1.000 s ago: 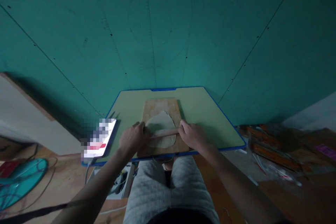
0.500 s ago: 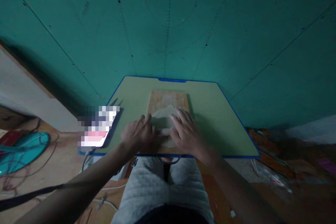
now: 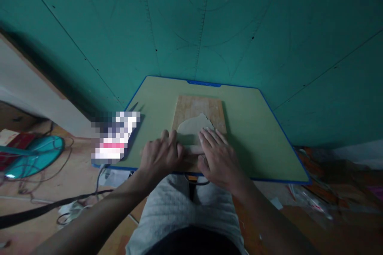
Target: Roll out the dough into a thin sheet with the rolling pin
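Observation:
A thin sheet of pale dough [image 3: 191, 129] lies on a wooden board [image 3: 199, 103], its far edge uneven with a point toward the right. Across the dough's near part lies a slim rolling pin [image 3: 194, 150]. My left hand [image 3: 161, 153] is closed over the pin's left end with its knuckles bent. Over the right end sits my right hand [image 3: 218, 155], its fingers reaching forward past the pin onto the dough and its thumb on the near side. Both ends of the pin are hidden under the hands.
Beneath the board is a pale green table [image 3: 251, 127] with a blue rim, against a green wall [image 3: 227, 28]. At the table's left edge lie a blurred-out device [image 3: 115, 139] with a cable and a knife-like dark blade [image 3: 133, 106]. Cables and a turquoise round object [image 3: 44, 155] are on the floor.
The view has shifted slightly. My right hand's fingers, spread before, now lie closer together, farther over the pin. More dough shows beyond the hands.

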`<state>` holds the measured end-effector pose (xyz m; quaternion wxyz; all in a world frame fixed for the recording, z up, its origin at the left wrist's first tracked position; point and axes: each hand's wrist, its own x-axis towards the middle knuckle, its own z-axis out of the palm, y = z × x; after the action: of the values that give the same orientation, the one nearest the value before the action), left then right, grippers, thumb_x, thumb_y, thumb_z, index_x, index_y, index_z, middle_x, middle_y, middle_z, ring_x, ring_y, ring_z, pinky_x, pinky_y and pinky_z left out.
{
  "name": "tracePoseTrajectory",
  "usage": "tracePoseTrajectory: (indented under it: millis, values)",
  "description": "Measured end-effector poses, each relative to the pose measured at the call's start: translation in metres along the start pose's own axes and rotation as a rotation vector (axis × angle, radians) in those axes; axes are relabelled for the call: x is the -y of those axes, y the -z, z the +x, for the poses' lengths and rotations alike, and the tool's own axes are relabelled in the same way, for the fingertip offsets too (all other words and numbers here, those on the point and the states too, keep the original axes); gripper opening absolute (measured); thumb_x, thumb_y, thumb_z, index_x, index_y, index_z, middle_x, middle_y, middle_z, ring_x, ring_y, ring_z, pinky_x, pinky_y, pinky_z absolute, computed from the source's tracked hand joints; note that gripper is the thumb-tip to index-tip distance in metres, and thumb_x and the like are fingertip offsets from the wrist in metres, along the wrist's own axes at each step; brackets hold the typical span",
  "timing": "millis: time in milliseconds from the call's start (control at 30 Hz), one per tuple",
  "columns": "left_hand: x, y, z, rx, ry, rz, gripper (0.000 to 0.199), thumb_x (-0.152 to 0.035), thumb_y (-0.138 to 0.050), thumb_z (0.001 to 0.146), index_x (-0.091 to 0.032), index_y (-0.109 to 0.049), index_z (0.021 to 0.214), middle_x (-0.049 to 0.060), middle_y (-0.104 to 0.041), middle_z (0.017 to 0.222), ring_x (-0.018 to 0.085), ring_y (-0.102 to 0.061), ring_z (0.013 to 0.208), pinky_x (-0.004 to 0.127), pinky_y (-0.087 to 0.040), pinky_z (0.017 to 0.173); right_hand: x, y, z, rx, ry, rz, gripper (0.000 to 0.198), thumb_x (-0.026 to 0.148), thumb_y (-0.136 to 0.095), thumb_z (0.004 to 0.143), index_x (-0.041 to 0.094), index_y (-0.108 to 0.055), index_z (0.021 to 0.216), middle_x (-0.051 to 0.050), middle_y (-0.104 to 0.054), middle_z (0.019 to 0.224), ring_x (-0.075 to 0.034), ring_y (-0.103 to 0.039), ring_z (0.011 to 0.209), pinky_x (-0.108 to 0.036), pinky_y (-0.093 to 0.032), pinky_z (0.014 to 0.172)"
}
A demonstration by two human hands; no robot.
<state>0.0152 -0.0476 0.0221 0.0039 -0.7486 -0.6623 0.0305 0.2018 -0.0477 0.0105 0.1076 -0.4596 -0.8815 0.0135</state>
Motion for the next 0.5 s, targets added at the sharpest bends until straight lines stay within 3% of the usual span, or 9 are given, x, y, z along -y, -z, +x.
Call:
tracePoseTrajectory:
  millis: [233,333,500]
  values:
    - [0.01,0.007,0.026,0.083,-0.007,-0.06,0.043,-0.043,-0.033,0.093,-0.012,-0.055,0.113,0.014,-0.065,0.095,0.029,-0.066,0.077,0.033,-0.045,0.061,0.016,-0.006,-0.018,-0.056,-0.071,-0.01,0.065,0.027,-0.048,0.081,-0.001,-0.047,0.14,-0.02,-0.044,0.149,-0.031,-0.037,0.139,-0.047,-0.026,0.117]
    - [0.015,0.0,0.019,0.046,-0.026,-0.027,0.039,-0.039,-0.031,0.094,-0.013,-0.059,0.099,0.015,-0.066,0.085,0.029,-0.066,0.075,0.033,-0.043,0.059,0.015,-0.007,-0.019,-0.076,-0.047,-0.016,0.062,0.026,-0.046,0.083,-0.001,-0.048,0.139,-0.02,-0.044,0.149,-0.03,-0.036,0.139,-0.047,-0.025,0.118]
    - [0.014,-0.006,-0.001,0.023,-0.159,0.067,0.043,-0.024,-0.021,0.096,-0.016,-0.061,0.084,0.016,-0.066,0.094,0.028,-0.066,0.074,0.032,-0.039,0.054,0.009,-0.005,-0.011,-0.044,-0.008,-0.005,0.059,0.025,-0.045,0.084,-0.001,-0.049,0.137,-0.02,-0.047,0.146,-0.029,-0.04,0.136,-0.044,-0.025,0.118]
